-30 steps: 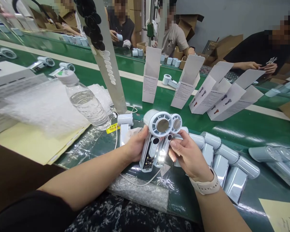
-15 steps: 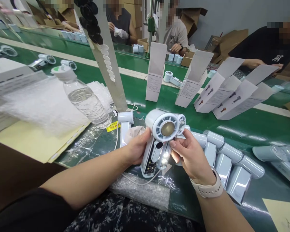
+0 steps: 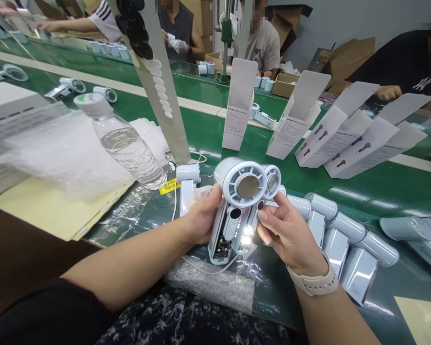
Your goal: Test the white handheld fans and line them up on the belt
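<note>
My left hand (image 3: pixel 204 215) is closed round a pale blue handheld fan (image 3: pixel 244 186), held upright with its round grille and metal disc facing me. Its dark handle front shows what looks like circuit parts. In my right hand (image 3: pixel 283 225), thumb and fingers grip a second handheld fan (image 3: pixel 272 183), just behind and right of the first; a bright glare lies on its handle. White crumpled material (image 3: pixel 199 194) shows behind my left hand. Another pale blue fan (image 3: pixel 187 173) lies beyond it, by a yellow label (image 3: pixel 169 186).
Several fans (image 3: pixel 352 227) lie to the right. Open white boxes (image 3: pixel 236 115) stand across the green bench (image 3: pixel 204 120). A water bottle (image 3: pixel 129 151) and a slanted post (image 3: pixel 163 91) are at left. Bubble wrap (image 3: pixel 215 287) lies in front. Co-workers sit opposite.
The second fan's head shows more clearly, farther out to the right of the first. My right hand has shifted slightly right. A co-worker's striped sleeve now shows at the far left.
</note>
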Motion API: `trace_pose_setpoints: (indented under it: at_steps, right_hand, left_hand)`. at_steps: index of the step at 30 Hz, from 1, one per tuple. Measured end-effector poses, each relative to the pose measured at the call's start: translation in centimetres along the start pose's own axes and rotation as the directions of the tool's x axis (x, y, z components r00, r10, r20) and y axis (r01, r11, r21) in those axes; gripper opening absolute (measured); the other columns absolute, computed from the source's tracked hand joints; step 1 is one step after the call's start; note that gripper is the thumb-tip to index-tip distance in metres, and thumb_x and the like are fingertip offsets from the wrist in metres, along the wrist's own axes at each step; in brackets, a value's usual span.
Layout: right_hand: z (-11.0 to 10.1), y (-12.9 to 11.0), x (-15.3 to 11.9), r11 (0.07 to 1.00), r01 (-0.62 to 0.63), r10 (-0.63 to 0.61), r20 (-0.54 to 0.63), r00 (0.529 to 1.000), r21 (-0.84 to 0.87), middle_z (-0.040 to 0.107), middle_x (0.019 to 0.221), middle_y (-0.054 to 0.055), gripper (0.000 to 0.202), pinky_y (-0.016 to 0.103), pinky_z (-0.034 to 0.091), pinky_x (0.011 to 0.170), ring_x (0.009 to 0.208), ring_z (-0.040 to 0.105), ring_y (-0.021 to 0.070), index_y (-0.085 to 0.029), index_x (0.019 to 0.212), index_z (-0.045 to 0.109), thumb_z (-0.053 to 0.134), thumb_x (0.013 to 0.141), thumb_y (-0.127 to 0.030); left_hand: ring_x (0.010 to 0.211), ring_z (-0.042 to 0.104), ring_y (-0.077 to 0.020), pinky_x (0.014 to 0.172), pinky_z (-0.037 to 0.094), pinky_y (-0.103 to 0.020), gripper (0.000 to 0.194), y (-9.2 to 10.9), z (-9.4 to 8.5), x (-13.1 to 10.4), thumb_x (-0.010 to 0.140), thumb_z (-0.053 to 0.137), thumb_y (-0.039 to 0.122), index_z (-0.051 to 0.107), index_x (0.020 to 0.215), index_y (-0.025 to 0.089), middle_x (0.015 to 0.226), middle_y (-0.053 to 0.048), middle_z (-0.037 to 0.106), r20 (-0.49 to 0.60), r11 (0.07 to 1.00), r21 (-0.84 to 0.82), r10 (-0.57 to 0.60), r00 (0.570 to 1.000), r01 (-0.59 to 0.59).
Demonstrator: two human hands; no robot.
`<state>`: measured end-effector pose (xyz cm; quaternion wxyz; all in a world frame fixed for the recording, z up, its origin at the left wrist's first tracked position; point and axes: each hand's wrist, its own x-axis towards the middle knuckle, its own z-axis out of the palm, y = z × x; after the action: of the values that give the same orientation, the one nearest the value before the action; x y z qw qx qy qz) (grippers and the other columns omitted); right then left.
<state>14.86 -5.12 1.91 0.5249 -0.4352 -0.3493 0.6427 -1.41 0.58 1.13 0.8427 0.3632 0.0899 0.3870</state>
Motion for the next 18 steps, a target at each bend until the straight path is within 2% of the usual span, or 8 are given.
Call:
trace_pose_setpoints:
  at_steps: [5, 12, 15, 18]
  right_hand:
    - [-0.14, 0.07, -0.11, 0.999, 0.026, -0.027, 0.031, 0.999, 0.037, 0.045, 0.047, -0.014, 0.049, 0.023, 0.032, 0.043, 0.038, 0.045, 0.0084, -0.025, 0.108, 0.054, 0.085, 0.075, -0.044]
    - [-0.04, 0.88, 0.10, 0.999, 0.048, -0.048, -0.038, 0.998, -0.015, 0.048, 0.048, -0.013, 0.051, 0.022, 0.029, 0.040, 0.036, 0.043, 0.0077, -0.025, 0.110, 0.055, 0.086, 0.075, -0.044]
    - [-0.06, 0.79, 0.17, 0.999, 0.041, -0.042, -0.039, 0.998, -0.022, 0.047, 0.048, -0.014, 0.054, 0.022, 0.031, 0.042, 0.036, 0.044, 0.0074, -0.025, 0.110, 0.055, 0.090, 0.071, -0.040]
    - [-0.29, 0.43, 0.14, 1.000, 0.017, -0.017, 0.010, 1.000, 0.017, 0.047, 0.049, -0.014, 0.051, 0.023, 0.035, 0.045, 0.040, 0.049, 0.0082, -0.025, 0.108, 0.057, 0.089, 0.072, -0.041]
  left_hand:
    - [0.051, 0.050, -0.0085, 0.051, 0.041, -0.023, 0.054, 0.08, 0.00, -0.16, 0.075, 0.073, 0.067, 0.068, 0.081, 0.014, 0.066, 0.001, 0.060, 0.010, 1.000, -0.007, 0.004, 1.000, -0.004]
    - [0.064, 0.059, -0.0136, 0.067, 0.048, -0.027, 0.055, -0.49, -0.53, -0.44, 0.075, 0.072, 0.068, 0.069, 0.077, 0.013, 0.073, -0.002, 0.065, 0.053, 0.997, -0.009, -0.079, 0.995, 0.080]
    - [0.064, 0.059, -0.0136, 0.065, 0.048, -0.026, 0.056, -0.53, -0.65, -0.33, 0.078, 0.069, 0.069, 0.068, 0.079, 0.012, 0.073, -0.002, 0.065, 0.059, 0.999, 0.025, -0.043, 0.997, 0.042]
    - [0.062, 0.059, -0.0142, 0.064, 0.050, -0.027, 0.057, -0.29, -0.52, -0.14, 0.078, 0.067, 0.071, 0.066, 0.079, 0.014, 0.072, -0.003, 0.064, 0.076, 0.999, 0.042, -0.036, 0.996, 0.033]
